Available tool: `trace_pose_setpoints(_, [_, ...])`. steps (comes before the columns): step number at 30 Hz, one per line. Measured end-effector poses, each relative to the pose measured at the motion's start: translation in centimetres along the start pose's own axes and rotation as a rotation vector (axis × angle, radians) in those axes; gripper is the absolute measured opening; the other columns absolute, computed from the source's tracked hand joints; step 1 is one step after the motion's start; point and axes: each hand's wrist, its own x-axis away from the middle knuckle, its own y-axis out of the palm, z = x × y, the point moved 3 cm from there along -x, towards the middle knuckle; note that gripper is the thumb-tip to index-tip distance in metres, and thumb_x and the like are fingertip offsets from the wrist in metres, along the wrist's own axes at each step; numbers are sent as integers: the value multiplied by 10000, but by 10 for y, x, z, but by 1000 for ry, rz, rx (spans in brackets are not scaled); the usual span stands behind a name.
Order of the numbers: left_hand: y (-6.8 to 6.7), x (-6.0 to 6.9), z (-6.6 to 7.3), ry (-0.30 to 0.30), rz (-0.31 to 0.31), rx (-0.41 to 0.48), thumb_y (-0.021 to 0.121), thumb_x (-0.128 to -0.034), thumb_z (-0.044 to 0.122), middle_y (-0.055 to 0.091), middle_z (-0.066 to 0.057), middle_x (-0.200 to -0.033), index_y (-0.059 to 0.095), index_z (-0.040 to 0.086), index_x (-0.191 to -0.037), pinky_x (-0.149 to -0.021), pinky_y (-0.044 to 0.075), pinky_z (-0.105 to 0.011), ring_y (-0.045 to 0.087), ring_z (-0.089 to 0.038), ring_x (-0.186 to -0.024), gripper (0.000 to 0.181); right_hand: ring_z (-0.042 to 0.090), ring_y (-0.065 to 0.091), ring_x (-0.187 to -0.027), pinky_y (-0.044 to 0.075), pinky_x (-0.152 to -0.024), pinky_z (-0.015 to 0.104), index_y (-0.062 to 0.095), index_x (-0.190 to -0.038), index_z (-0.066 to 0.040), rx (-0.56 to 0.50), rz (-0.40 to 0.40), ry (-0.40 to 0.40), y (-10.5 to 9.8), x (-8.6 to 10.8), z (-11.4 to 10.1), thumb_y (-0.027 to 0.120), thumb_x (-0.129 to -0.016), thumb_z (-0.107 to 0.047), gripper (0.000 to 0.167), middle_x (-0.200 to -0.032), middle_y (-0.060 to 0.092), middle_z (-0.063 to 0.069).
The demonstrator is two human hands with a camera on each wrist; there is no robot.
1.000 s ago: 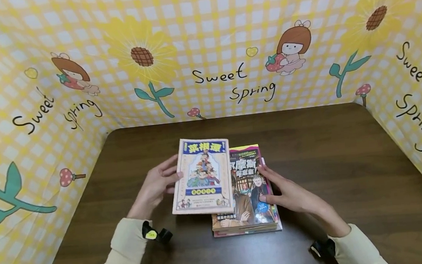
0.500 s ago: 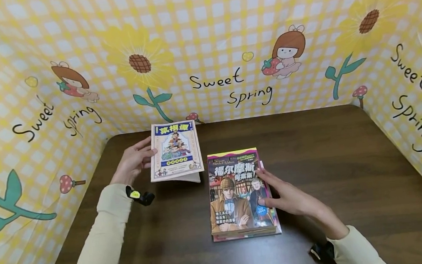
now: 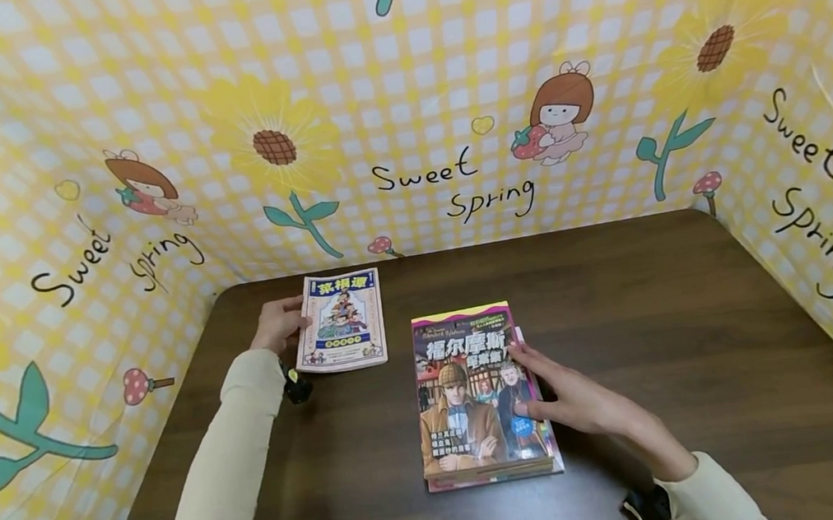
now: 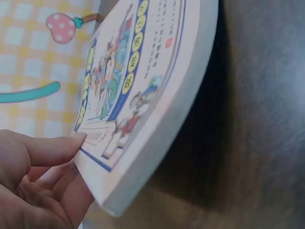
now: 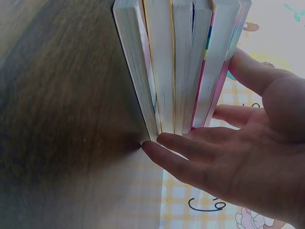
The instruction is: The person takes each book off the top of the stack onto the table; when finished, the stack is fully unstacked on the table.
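Observation:
My left hand (image 3: 278, 327) pinches the left edge of a pale-bordered comic book (image 3: 343, 322) near the table's back left. In the left wrist view the thumb lies on its cover and the fingers go underneath; the book (image 4: 143, 81) is slightly bowed, with dark shadow below its near edge. A stack of books with a detective cover (image 3: 459, 409) on top lies at the middle. My right hand (image 3: 596, 401) touches its right side. In the right wrist view the fairly straight fingers (image 5: 190, 148) rest along the edges of several stacked books (image 5: 164, 67), thumb by the top one.
The dark wooden table (image 3: 613, 292) carries both the stack and the single book. A yellow checked cloth (image 3: 343, 101) with flowers and cartoon figures rises at its back and sides. A black wrist device (image 3: 297, 384) sits at the left cuff, another (image 3: 647, 511) at the right.
My left hand has carried the comic book off the stack, leftward and back, and lowered it to or near the table. The detective cover is now fully exposed. My right hand stays at the stack.

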Motion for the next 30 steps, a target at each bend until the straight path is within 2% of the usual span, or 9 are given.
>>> trace_pose_setpoints(5, [-3,-10,0,17,54,-91,536,-909,-49,563,-318,-1239,407,22,-1451,-564,556,-306,648,-162,-685,561,455,230,-1394,269,-1057,643,235,-1535,-87,3,3,-1,0,2,0,659,-899,-403,828,-1578,136,228])
trace_pose_setpoints(11, [-5,-9,11,94,152,-373,579,-882,-17,506,-334,-1298,510,-44,-1358,-604,496,-370,587,-352,-870,481,468,225,-1391,272,-1050,652,239,-1534,-90,-12,-4,10,1,2,0,666,-894,-398,828,-1576,132,236])
trace_pose_setpoints(13, [-4,-10,13,118,164,-487,569,-879,-6,606,-298,-1040,647,-61,-1142,-612,421,-387,521,-349,-787,280,464,227,-1392,272,-1054,647,240,-1534,-88,-12,-3,5,1,1,0,665,-895,-396,827,-1576,133,233])
trace_pose_setpoints(15, [-2,-13,14,147,181,-601,565,-871,1,537,-187,-713,627,-22,-802,-605,362,-396,439,-303,-670,96,465,228,-1391,273,-1052,647,241,-1533,-85,-13,0,-2,0,0,-1,664,-896,-398,826,-1576,134,234])
trace_pose_setpoints(18, [1,-17,11,154,176,-727,530,-888,10,237,-4,-543,331,122,-574,-579,307,-380,285,-210,-561,388,464,230,-1390,278,-1050,647,240,-1533,-86,-10,4,-10,0,0,-1,661,-897,-400,825,-1577,131,233])
trace_pose_setpoints(21, [3,-20,8,141,149,-801,482,-924,27,234,36,-490,296,168,-533,-546,329,-369,283,-171,-507,456,463,220,-1393,273,-1051,649,231,-1536,-87,-14,-1,-18,0,1,-1,658,-901,-397,825,-1579,120,232])
trace_pose_setpoints(26, [5,-15,9,101,77,-851,502,-968,123,440,-73,-617,467,91,-618,-570,404,-401,423,-236,-579,353,458,207,-1399,261,-1054,654,217,-1540,-94,-17,-12,-16,1,0,0,651,-906,-404,829,-1582,111,226])
trace_pose_setpoints(28, [7,-12,10,91,38,-868,518,-986,201,543,-200,-841,557,42,-736,-628,449,-460,522,-341,-730,299,459,207,-1399,264,-1052,656,215,-1541,-99,-18,-11,-9,1,0,1,650,-906,-403,828,-1583,111,224])
trace_pose_setpoints(30, [10,-9,10,95,-7,-897,505,-1004,272,514,-313,-1125,599,1,-865,-710,461,-529,529,-459,-956,318,466,208,-1397,266,-1047,662,216,-1541,-99,-21,-9,-1,1,0,1,652,-906,-398,826,-1581,113,229])
